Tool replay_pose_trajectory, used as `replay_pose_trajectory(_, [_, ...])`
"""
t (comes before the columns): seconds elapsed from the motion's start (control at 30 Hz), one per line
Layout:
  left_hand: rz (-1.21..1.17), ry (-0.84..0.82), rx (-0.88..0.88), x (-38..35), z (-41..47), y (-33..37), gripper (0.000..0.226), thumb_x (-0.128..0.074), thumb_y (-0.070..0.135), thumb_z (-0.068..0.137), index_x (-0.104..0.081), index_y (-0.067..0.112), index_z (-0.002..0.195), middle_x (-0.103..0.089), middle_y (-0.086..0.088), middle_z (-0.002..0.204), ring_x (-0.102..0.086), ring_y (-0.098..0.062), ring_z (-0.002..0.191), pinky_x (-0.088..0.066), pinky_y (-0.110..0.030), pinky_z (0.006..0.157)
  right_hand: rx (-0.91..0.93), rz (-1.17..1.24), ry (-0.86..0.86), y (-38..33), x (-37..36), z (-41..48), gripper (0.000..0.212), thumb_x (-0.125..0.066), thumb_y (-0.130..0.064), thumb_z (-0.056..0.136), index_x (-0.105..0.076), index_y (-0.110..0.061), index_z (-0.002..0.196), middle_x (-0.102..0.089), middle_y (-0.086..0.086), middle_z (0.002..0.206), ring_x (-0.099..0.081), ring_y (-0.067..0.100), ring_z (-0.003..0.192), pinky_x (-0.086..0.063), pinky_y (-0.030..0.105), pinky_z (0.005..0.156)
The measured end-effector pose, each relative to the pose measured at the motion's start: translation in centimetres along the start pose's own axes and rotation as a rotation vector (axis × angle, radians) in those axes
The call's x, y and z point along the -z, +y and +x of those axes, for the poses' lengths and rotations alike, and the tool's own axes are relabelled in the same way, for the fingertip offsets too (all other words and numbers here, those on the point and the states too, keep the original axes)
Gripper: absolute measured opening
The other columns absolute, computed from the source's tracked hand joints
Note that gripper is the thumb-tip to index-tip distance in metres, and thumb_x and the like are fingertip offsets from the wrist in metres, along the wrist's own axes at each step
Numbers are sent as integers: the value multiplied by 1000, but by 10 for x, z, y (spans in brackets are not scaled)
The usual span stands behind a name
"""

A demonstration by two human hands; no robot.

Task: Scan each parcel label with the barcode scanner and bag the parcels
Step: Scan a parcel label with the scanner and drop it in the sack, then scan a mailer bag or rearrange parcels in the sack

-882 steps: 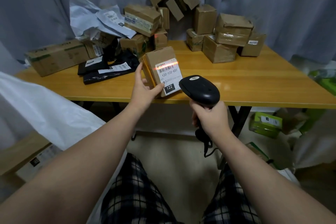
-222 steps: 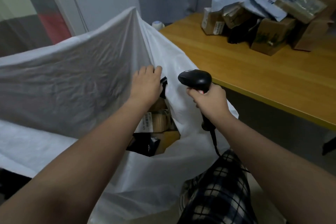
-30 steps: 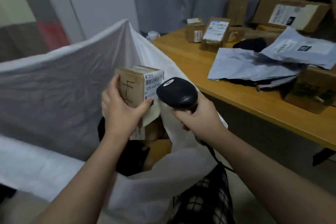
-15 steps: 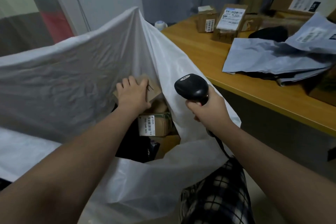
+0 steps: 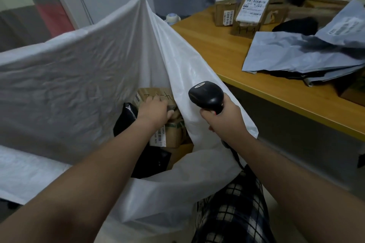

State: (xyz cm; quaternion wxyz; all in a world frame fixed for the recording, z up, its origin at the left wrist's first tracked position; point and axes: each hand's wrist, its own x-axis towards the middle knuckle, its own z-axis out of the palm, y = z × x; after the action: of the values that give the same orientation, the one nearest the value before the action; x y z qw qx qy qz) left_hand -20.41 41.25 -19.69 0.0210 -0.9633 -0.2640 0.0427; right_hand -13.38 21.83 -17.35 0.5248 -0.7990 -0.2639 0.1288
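Observation:
A large white bag stands open to my left, with several cardboard and black parcels inside. My left hand reaches down into its mouth and grips a small cardboard parcel with handwriting on top, held low among the others. Below it lies a labelled box and a black mailer. My right hand grips the black barcode scanner at the bag's right rim, its cable hanging down.
A wooden table runs along the right. On it stand small labelled boxes, grey mailers, a black parcel and bigger boxes behind. My checked trousers are below. A door frame and curtain stand behind the bag.
One second ago my left hand held the parcel up by the scanner. It has since lowered the parcel deep into the bag. The scanner hand has stayed at the bag's rim.

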Motion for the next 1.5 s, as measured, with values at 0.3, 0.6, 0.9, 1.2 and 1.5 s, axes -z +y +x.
replay_pose_trajectory(0.3, [-137, 366, -214, 66, -40, 66, 43, -42, 40, 99, -51, 18, 135, -52, -6, 134, -45, -27, 123, -35, -38, 100, 30, 56, 206, -6, 63, -21, 34, -69, -23, 78, -52, -37, 104, -62, -4, 78, -66, 22, 77, -58, 50, 75])
replay_pose_trajectory(0.6, [-210, 497, -475, 123, -56, 184, 43, -45, 42, 98, -51, 19, 135, -54, -5, 132, -46, -24, 122, -37, -37, 99, 98, 0, 489, -2, 175, -61, 34, -69, -22, 79, -51, -32, 105, -58, -7, 77, -64, 19, 76, -58, 42, 72])
replay_pose_trajectory(0.9, [-847, 138, -385, 143, -20, 267, 40, -49, 46, 97, -63, 14, 116, -63, -6, 118, -57, -23, 109, -45, -34, 88, 35, -11, 649, 19, 260, -69, 39, -70, -29, 74, -51, -31, 108, -62, -2, 84, -66, 29, 81, -57, 53, 74])
replay_pose_trajectory(1.2, [-1820, -417, 148, 183, 26, 352, 31, -64, 42, 89, -55, 12, 91, -63, -6, 81, -63, -12, 62, -57, -21, 61, -29, 104, 630, 40, 284, -44, 24, -76, -29, 81, -64, -9, 87, -63, 1, 57, -59, 12, 48, -46, 27, 51])
replay_pose_trajectory(1.5, [-1854, -305, 232, 196, 60, 373, 5, -59, 11, 95, -59, 9, 90, -60, 0, 57, -43, -5, 48, -34, -11, 40, -46, 42, 669, 50, 285, -32, 39, -66, -63, 61, -60, -30, 80, -63, -5, 59, -65, 22, 64, -57, 46, 66])
